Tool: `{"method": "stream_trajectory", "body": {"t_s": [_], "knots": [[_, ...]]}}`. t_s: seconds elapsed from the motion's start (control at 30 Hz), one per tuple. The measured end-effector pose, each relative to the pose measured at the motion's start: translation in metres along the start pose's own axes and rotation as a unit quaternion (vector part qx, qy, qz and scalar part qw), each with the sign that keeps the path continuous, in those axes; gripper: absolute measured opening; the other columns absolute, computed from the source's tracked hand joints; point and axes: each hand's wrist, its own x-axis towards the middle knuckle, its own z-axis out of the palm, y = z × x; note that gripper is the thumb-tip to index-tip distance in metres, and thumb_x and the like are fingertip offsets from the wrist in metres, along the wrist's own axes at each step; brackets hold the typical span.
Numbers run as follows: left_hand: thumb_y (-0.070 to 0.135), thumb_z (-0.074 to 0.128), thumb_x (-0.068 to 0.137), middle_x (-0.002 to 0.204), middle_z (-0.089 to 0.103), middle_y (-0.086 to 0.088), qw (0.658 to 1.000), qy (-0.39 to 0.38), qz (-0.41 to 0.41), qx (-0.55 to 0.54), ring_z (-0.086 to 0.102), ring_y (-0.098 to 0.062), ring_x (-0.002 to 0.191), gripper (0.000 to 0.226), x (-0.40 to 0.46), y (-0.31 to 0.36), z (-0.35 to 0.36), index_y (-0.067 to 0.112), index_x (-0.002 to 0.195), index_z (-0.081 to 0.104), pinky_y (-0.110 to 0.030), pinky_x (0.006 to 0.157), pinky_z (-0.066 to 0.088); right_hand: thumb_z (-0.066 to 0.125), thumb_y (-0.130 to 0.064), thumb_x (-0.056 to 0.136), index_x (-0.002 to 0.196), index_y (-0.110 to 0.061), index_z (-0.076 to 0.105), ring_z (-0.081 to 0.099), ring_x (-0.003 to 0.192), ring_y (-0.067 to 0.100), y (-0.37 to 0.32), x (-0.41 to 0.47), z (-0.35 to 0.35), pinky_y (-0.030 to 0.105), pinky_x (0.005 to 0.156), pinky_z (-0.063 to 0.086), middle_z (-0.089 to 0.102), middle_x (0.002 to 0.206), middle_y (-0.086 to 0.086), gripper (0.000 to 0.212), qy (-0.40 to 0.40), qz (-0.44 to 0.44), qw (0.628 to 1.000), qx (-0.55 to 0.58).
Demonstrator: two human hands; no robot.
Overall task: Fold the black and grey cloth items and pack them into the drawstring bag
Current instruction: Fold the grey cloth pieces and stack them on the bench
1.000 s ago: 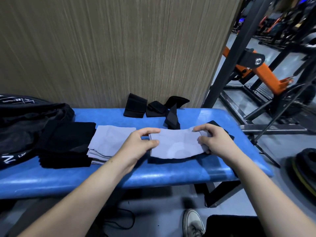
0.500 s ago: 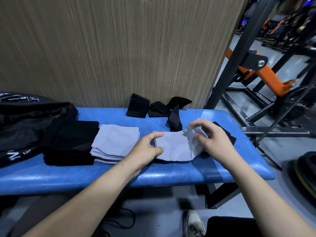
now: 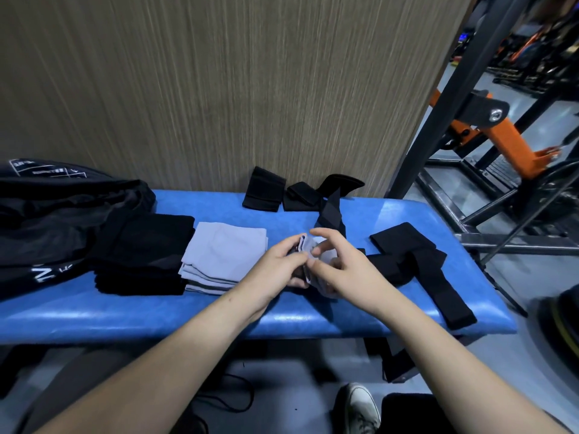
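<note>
Grey cloth (image 3: 305, 249) folded upright; grey stack (image 3: 224, 256) beside black stack (image 3: 141, 255).

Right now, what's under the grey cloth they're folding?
The grey cloth is held up between the left hand and the right hand. Below shows blue bench and, to the right, a black strap. Directly beneath is hidden by the hands.

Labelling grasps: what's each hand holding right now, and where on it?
Both hold the grey cloth, now folded small. The left hand pinches its left folded edge; the right hand curls over its right side. Exact finger contact is hidden.
</note>
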Motion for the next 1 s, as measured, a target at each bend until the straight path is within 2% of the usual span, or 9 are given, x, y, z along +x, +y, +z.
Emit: {"method": "stream_trajectory", "body": {"t_s": [0.1, 0.27, 0.37, 0.47, 0.53, 0.6, 0.7, 0.8, 1.0], "knots": [[0.025, 0.051, 0.102, 0.104, 0.072, -0.002, 1.000, 0.003, 0.023, -0.004, 0.065, -0.015, 0.082, 0.029, -0.003, 0.003, 0.001, 0.018, 0.129, 0.060, -0.031, 0.072, 0.054, 0.065, -0.039, 0.089, 0.117, -0.045, 0.054, 0.057, 0.072, 0.016, 0.001, -0.001, -0.002, 0.030, 0.065, 0.045, 0.060, 0.107, -0.010, 0.030, -0.006, 0.001, 1.000, 0.026], [0.015, 0.062, 0.095, 0.117, 0.072, -0.004, 0.998, 0.040, 0.048, 0.010, 0.071, -0.019, 0.101, 0.033, -0.002, -0.001, -0.001, 0.020, 0.128, 0.061, -0.038, 0.087, 0.058, 0.064, -0.022, 0.094, 0.113, -0.035, 0.061, 0.058, 0.064, 0.019, 0.001, -0.004, -0.005, 0.036, 0.058, 0.052, 0.063, 0.102, -0.007, 0.023, 0.015, 0.005, 0.996, 0.087], [0.008, 0.063, 0.093, 0.118, 0.071, 0.003, 0.996, 0.056, 0.063, 0.017, 0.068, -0.007, 0.106, 0.038, -0.001, -0.001, -0.001, 0.021, 0.129, 0.061, -0.026, 0.089, 0.055, 0.060, -0.016, 0.097, 0.113, -0.028, 0.063, 0.060, 0.058, 0.023, 0.001, -0.002, -0.009, 0.032, 0.051, 0.047, 0.062, 0.092, -0.008, 0.020, 0.029, 0.004, 0.993, 0.116], [0.000, 0.059, 0.093, 0.112, 0.069, 0.014, 0.995, 0.066, 0.078, 0.019, 0.066, 0.005, 0.099, 0.039, -0.004, 0.005, 0.001, 0.023, 0.124, 0.063, -0.011, 0.081, 0.050, 0.064, -0.020, 0.095, 0.115, -0.030, 0.062, 0.056, 0.068, 0.015, 0.004, 0.000, -0.012, 0.027, 0.063, 0.047, 0.059, 0.098, -0.003, 0.023, 0.079, -0.004, 0.993, 0.085], [-0.005, 0.054, 0.092, 0.111, 0.070, 0.013, 0.993, 0.075, 0.085, 0.022, 0.066, 0.006, 0.096, 0.042, -0.006, 0.007, 0.001, 0.026, 0.119, 0.066, -0.010, 0.081, 0.049, 0.067, -0.020, 0.092, 0.119, -0.032, 0.061, 0.052, 0.077, 0.005, 0.005, 0.001, -0.014, 0.014, 0.075, 0.045, 0.050, 0.106, -0.002, 0.030, 0.119, 0.002, 0.993, 0.018], [-0.007, 0.051, 0.090, 0.114, 0.071, 0.010, 0.992, 0.082, 0.091, 0.017, 0.066, 0.003, 0.103, 0.046, -0.008, 0.010, 0.000, 0.029, 0.114, 0.067, -0.017, 0.090, 0.051, 0.069, -0.024, 0.090, 0.123, -0.032, 0.059, 0.051, 0.086, 0.002, 0.003, 0.002, -0.018, 0.011, 0.078, 0.042, 0.044, 0.112, -0.005, 0.036, 0.123, 0.030, 0.992, 0.002], [-0.006, 0.053, 0.091, 0.116, 0.072, 0.007, 0.991, 0.087, 0.098, -0.024, 0.065, -0.004, 0.111, 0.041, -0.008, 0.015, -0.004, 0.024, 0.115, 0.068, -0.026, 0.097, 0.052, 0.069, -0.032, 0.091, 0.119, -0.036, 0.060, 0.060, 0.097, 0.012, 0.000, 0.001, -0.024, 0.024, 0.082, 0.050, 0.058, 0.118, -0.006, 0.030, 0.074, 0.075, 0.988, 0.111], [-0.005, 0.054, 0.093, 0.114, 0.074, 0.000, 0.990, 0.081, 0.095, -0.065, 0.067, -0.012, 0.111, 0.037, -0.009, 0.019, -0.008, 0.015, 0.122, 0.066, -0.028, 0.096, 0.053, 0.064, -0.022, 0.095, 0.117, -0.023, 0.060, 0.064, 0.092, 0.021, -0.006, -0.002, -0.028, 0.041, 0.079, 0.052, 0.067, 0.111, 0.009, 0.023, 0.011, 0.062, 0.959, 0.277], [-0.003, 0.047, 0.095, 0.104, 0.074, -0.012, 0.992, 0.051, 0.100, -0.053, 0.070, -0.020, 0.093, 0.051, -0.015, 0.025, -0.014, 0.034, 0.128, 0.060, -0.026, 0.081, 0.054, 0.067, -0.009, 0.092, 0.124, -0.027, 0.058, 0.064, 0.093, 0.027, -0.015, -0.002, -0.028, 0.046, 0.077, 0.050, 0.064, 0.104, 0.021, 0.038, 0.008, 0.019, 0.955, 0.294]]}}
